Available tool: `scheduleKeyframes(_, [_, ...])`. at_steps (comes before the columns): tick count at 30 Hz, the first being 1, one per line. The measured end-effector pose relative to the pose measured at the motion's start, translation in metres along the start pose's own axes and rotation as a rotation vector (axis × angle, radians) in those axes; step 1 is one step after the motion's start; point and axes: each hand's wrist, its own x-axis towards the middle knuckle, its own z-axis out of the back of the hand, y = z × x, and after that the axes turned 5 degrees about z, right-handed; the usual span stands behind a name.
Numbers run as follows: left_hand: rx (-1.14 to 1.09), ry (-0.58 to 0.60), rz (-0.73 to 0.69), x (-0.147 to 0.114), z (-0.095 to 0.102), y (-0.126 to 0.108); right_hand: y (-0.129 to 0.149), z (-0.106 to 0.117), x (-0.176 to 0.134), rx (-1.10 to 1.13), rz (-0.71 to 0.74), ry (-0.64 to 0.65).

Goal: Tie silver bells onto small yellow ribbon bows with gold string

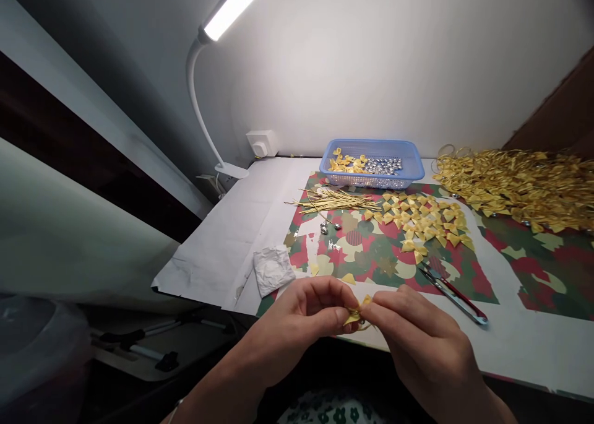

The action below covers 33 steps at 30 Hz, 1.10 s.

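Note:
A small yellow ribbon bow (352, 317) is pinched between my two hands at the table's front edge. My left hand (312, 309) grips it from the left with thumb and fingertips. From the other side, the closed fingertips of my right hand (420, 325) press on the bow. A thin loop of cord seems to hang beneath it, partly hidden by my fingers. Beyond my hands, loose yellow bows (427, 216) are spread on a patterned sheet (371, 260). Gold cords (334, 201) lie in a bundle, with a few silver bells (323, 228) near them.
A blue basket (418, 171) with bows and silver bells stands against the wall. Scissors (457, 297) lie to the right, a folded white tissue (273, 269) to the left. Finished-looking gold bow loops (524, 186) are heaped at the far right. A lamp (197, 96) is clipped at the left.

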Motion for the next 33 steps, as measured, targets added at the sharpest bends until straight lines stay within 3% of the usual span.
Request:
scheduleKeyframes(5, [-0.022, -0.019, -0.018, 0.001, 0.001, -0.001, 0.000, -0.001, -0.006, -0.068, 0.047, -0.038])
scheduleKeyframes(9, [0.120, -0.093, -0.074, -0.003, -0.003, -0.007, 0.004, 0.003, -0.003, 0.105, -0.176, -0.084])
scheduleKeyframes(14, [0.390, -0.205, -0.182, -0.011, -0.014, -0.006, 0.012, 0.006, 0.002, 0.226, -0.370, 0.010])
scheduleKeyframes(20, [0.652, -0.192, -0.286, -0.015, -0.018, 0.005, 0.014, -0.004, 0.003, 0.099, -0.302, 0.015])
scheduleKeyframes(33, [0.396, -0.341, -0.272, -0.004, -0.024, 0.005, 0.016, -0.015, 0.003, 0.140, -0.311, -0.132])
